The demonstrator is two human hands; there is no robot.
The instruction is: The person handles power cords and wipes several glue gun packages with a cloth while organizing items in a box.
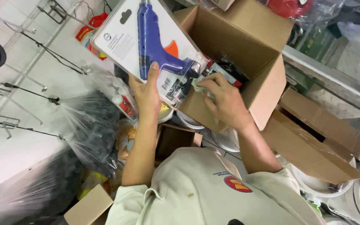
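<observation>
the left hand (146, 93) clamps the blister-packed blue glue gun (155, 41) from below, thumb on its handle, above the open cardboard box (246, 46). the right hand (221, 100) pinches a pale cloth (198, 86) at the pack's lower corner; keeping the pack steady and wiping with short, light strokes seems best.

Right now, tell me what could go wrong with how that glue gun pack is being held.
The left hand pinches the blister pack by its lower edge alone, so it may tip. The right hand rubs a small cloth at its corner, which could push it loose over the open cardboard box.
</observation>
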